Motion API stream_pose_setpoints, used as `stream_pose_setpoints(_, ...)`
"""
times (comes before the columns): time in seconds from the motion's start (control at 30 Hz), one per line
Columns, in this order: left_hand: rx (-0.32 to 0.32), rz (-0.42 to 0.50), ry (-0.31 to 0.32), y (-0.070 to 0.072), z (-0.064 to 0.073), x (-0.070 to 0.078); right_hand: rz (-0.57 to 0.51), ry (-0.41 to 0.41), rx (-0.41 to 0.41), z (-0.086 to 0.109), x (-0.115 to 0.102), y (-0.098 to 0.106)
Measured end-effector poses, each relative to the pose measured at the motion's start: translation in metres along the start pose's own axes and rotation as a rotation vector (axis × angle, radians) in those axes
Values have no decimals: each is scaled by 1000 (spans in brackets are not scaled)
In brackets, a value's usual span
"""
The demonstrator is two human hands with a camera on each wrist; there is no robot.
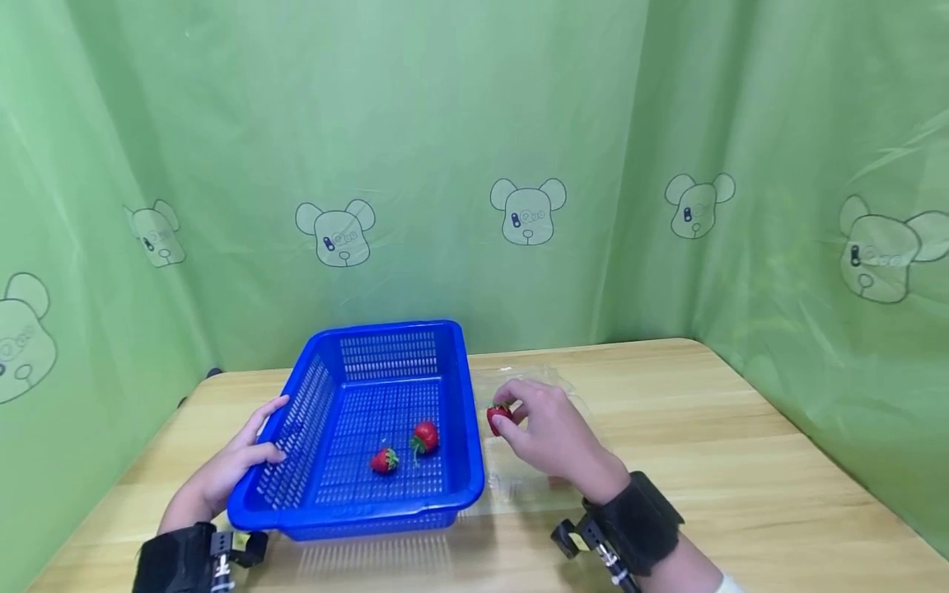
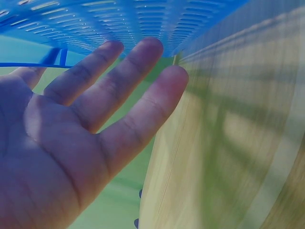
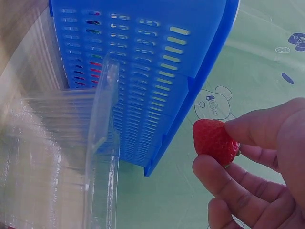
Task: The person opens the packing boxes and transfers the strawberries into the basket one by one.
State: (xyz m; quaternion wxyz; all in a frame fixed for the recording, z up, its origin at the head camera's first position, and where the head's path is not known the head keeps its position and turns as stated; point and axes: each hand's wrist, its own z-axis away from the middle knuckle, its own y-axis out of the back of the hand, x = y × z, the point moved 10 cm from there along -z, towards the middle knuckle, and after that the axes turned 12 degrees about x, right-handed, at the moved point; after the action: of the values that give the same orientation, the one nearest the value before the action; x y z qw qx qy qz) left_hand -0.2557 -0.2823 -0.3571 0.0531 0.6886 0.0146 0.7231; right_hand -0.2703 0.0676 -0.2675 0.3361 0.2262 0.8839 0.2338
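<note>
A blue plastic basket (image 1: 356,512) with slotted walls stands left of the middle of the table, two red strawberries on its floor: one (image 1: 384,460) nearer the front, the other (image 1: 426,436) further right. My left hand (image 1: 236,463) holds the basket's left rim, thumb over the edge; its other fingers (image 2: 128,129) extend along the outside wall. Beyond the right rim, my right hand (image 1: 552,428) pinches a third strawberry (image 3: 214,140) between thumb and fingers. Below that hand lies a clear plastic box (image 3: 45,157), partly hidden by the hand in the head view.
The light wood table (image 1: 712,461) reaches to green curtains (image 1: 445,123) printed with bear heads, at the back and both sides. A strapped camera mount sits on each wrist, the right one (image 1: 630,527) close above the table.
</note>
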Motion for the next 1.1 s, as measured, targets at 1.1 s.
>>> stream_pose_setpoints(1.1,14,-11,12,1,1,-2,-49,-16,23,2,-3,-1)
